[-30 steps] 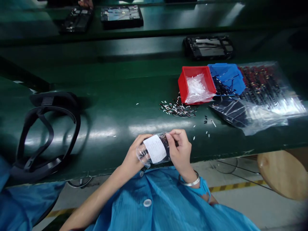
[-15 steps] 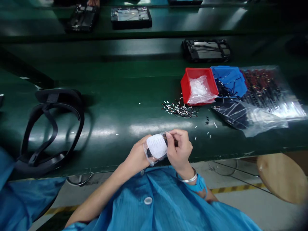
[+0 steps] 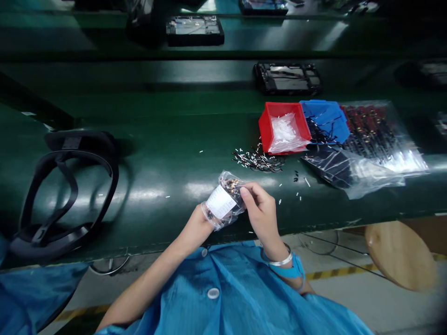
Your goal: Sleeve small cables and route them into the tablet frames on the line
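The left hand (image 3: 198, 227) supports a clear bag (image 3: 239, 208) from beneath; its fingers are mostly hidden by the bag, so I cannot tell how tightly they close. The right hand (image 3: 262, 213) pinches the bag's side between thumb and forefinger. The bag is above the surface (image 3: 157, 223), near the middle of its near edge, and carries a white label (image 3: 221, 202) over dark and brassy contents. Beyond the right hand lies a pile of small dark pieces with white ends (image 3: 258, 162), just beside a red bin (image 3: 264, 132) holding white bits in plastic. A blue bin (image 3: 328, 110) with black strips adjoins it on the right, followed by a flat clear package (image 3: 372, 132) of dark and reddish parts. A black headband-like frame (image 3: 81, 143) rests toward the surface's left end.
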A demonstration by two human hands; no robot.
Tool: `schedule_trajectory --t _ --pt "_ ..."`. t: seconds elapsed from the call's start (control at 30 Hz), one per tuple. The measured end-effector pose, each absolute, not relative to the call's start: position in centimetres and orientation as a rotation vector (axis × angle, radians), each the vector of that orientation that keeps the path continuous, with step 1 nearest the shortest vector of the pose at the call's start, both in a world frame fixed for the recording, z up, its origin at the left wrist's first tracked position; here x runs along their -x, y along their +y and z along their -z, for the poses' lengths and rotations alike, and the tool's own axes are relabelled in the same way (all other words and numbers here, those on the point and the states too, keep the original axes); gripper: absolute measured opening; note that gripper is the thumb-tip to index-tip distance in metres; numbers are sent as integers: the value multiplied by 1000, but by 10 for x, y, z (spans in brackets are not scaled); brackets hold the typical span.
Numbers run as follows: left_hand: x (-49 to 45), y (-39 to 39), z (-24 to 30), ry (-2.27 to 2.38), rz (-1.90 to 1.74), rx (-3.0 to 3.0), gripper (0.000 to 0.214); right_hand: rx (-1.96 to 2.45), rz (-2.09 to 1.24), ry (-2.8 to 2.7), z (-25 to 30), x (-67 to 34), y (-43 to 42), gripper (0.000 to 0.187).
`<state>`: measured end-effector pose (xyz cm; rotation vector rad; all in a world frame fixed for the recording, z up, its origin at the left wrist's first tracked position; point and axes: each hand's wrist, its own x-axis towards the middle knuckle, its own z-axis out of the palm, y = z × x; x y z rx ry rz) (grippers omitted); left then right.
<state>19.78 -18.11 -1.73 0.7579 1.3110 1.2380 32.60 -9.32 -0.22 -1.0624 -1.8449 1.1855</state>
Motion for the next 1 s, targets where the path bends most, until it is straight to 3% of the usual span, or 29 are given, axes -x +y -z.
schedule_trajectory --t 0.07,0.2,0.43,0.67,1.0 --pt "-199 -182 20 1275 -1179 -760 42 1034 -1056 -1906 3 -327 -95 26" --pt "-199 -182 23 1275 -1083 -699 50 939 -895 -1955 2 -325 -100 26" --pt "-198 -185 19 1308 -1123 -1042 43 1059 -1135 -1653 6 -334 -90 31" --pt "-189 -191 12 1276 -867 -1331 24 1135 -1421 -1390 8 -344 -62 28" --pt "-174 -177 1 1354 -572 -1561 19 1090 -1217 -1401 6 -361 -4 29"
